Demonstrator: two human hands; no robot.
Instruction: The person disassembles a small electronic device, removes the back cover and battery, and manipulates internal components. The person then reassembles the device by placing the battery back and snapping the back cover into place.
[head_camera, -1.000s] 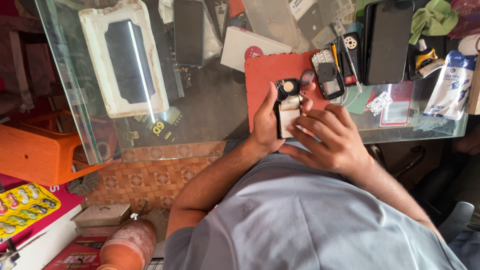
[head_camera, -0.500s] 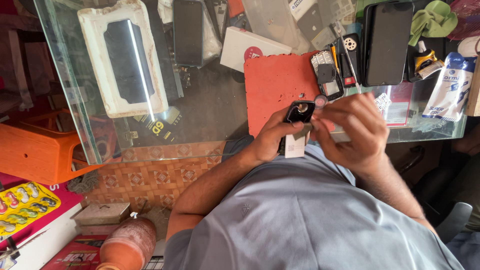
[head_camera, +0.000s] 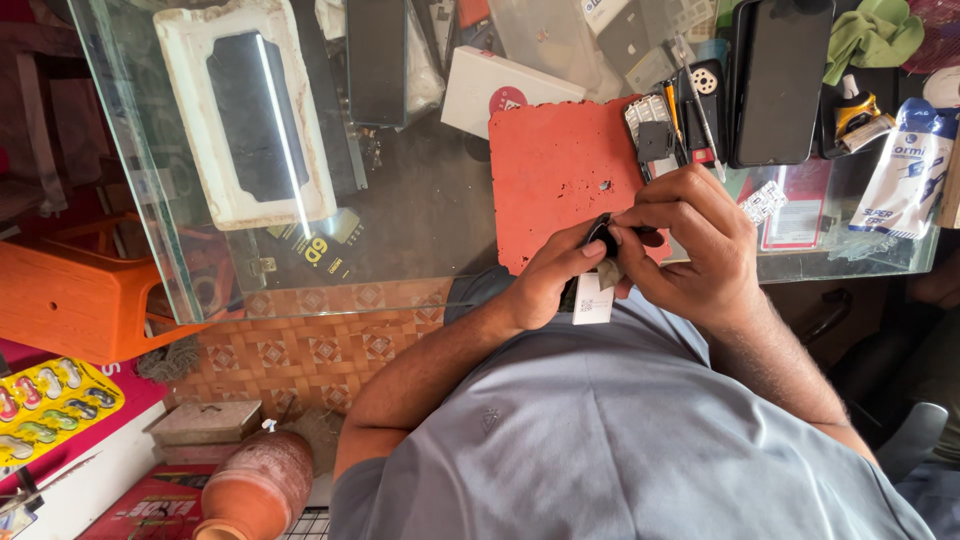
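Both your hands meet over the red mat's (head_camera: 555, 170) near edge. Your left hand (head_camera: 545, 285) and right hand (head_camera: 690, 240) pinch a small black part (head_camera: 603, 236), its white tag (head_camera: 594, 298) hanging below.

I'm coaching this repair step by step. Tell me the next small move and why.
Probably bring the small black part forward over the red mat. The left hand and right hand pinch it at the glass table's edge, white tag dangling, so loose bits could fall.

I see my left hand (head_camera: 545, 285) and right hand (head_camera: 690, 245) meeting over the table's (head_camera: 420, 220) near edge, on the work mat (head_camera: 555, 170); a phone (head_camera: 780, 80) lies behind them.
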